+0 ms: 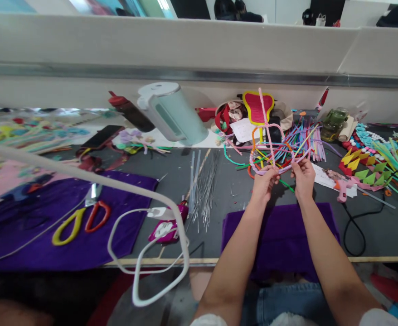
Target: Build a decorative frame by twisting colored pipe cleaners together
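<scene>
Between my two hands is an open frame of bent pipe cleaners (269, 142), pink, lilac and orange, with one pink length sticking up from it. My left hand (266, 183) pinches the frame's lower edge. Just to the right, my right hand (303, 179) has its fingers closed on the same lilac edge. Behind the frame lies a bundle of coloured pipe cleaners (316, 140), and a red shape with a yellow border (258, 107) shows at the back. Under my wrists is a folded purple cloth (280, 226).
Left of my arms lie thin metal wires (210, 190) and a magenta power strip (167, 230). A white cable (134, 192) loops across the foreground. Scissors (93, 210) rest on purple cloth. A kettle (177, 113) stands behind. At right are a pink glue gun (342, 189) and a jar (335, 123).
</scene>
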`<state>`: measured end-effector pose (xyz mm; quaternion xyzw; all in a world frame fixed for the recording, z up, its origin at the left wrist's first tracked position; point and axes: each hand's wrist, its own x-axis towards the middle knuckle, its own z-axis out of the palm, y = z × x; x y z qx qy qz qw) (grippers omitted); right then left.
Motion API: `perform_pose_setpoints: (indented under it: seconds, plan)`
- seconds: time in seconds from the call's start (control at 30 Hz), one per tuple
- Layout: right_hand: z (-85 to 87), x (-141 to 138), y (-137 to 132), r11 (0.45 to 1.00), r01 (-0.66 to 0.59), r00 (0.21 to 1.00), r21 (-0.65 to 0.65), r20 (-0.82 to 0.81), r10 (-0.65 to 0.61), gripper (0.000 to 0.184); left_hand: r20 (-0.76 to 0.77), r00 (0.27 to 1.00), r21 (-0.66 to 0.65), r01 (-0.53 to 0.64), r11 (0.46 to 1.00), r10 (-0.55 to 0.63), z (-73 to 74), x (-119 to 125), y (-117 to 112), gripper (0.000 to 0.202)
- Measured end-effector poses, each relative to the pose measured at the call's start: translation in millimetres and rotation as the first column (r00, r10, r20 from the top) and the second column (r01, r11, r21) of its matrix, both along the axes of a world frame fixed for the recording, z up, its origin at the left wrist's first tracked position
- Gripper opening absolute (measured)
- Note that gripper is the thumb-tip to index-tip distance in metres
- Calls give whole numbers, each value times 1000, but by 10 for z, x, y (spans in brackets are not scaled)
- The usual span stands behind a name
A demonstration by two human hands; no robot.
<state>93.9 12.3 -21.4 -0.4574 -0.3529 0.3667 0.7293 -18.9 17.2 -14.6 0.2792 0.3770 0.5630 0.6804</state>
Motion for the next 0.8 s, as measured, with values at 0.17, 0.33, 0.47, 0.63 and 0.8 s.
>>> perform_pose_setpoints:
  seconds: [0.17,0.33,0.47,0.63,0.8]
  plan:
    - [-41,40,28,999,47,996,10,74,-48,28,25,1000,14,-8,1000,8,2,11,3,18]
    - [-43,49,5,996,92,982,13,167,-93,27,-24,999,18,-25,1000,25,4,31,-3,20]
    - [-39,50,8,997,78,985,10,152,-79,26,-18,999,39,-32,999,33,13,28,-2,19]
    - [-43,45,40,998,62,990,12,124,-63,28,47,999,40,-12,999,10,17,17,10,26]
    - [-27,53,49,1000,21,997,20,79,-23,29,34,999,68,2,998,-4,3,24,19,30]
